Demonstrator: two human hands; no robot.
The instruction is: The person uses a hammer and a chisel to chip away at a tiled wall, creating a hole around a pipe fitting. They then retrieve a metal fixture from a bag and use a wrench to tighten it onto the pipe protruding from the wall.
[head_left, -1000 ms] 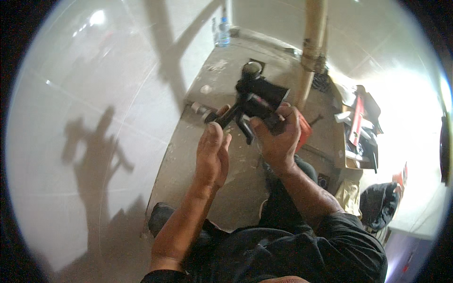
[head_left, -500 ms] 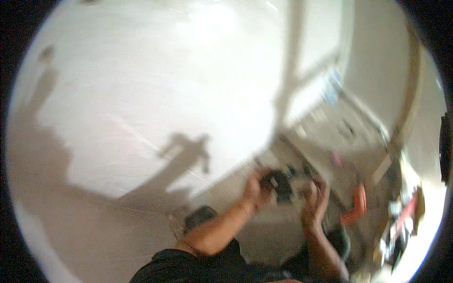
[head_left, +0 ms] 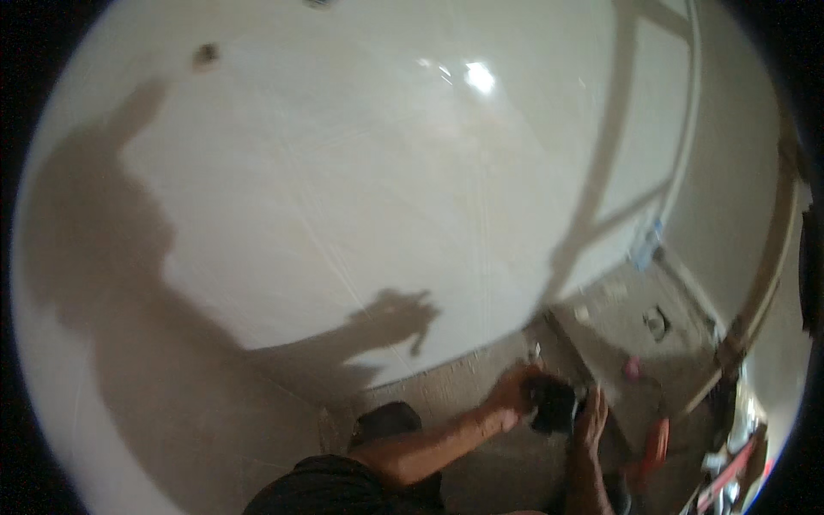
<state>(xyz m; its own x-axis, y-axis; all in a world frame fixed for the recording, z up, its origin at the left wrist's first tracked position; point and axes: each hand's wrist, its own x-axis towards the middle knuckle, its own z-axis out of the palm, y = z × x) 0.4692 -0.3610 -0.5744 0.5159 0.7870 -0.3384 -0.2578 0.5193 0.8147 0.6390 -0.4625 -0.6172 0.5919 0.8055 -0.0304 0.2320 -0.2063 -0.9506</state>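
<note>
My left hand [head_left: 518, 391] is closed around a black boxy object [head_left: 554, 405], whose exact kind I cannot make out. Close by on its right, my right hand [head_left: 591, 418] has its fingers stretched upward. Whether those fingers touch the object is unclear. Both hands are low in the head view, above the brown floor, and my left forearm reaches in from the lower left. My dark shoe [head_left: 386, 421] shows beside that forearm.
A pale wall [head_left: 386, 197] carries shadows of my arms. A clear bottle [head_left: 645, 247] stands in the far corner, with a floor hole [head_left: 657, 322] and a pink item [head_left: 633, 368] nearer. An orange tool-like object [head_left: 657, 444] and a pile of mixed items [head_left: 725, 463] lie right.
The view has turned, so wall and floor features sit differently. My hands appear lower and further right, the right one closer to the black object, which stays in my left hand.
</note>
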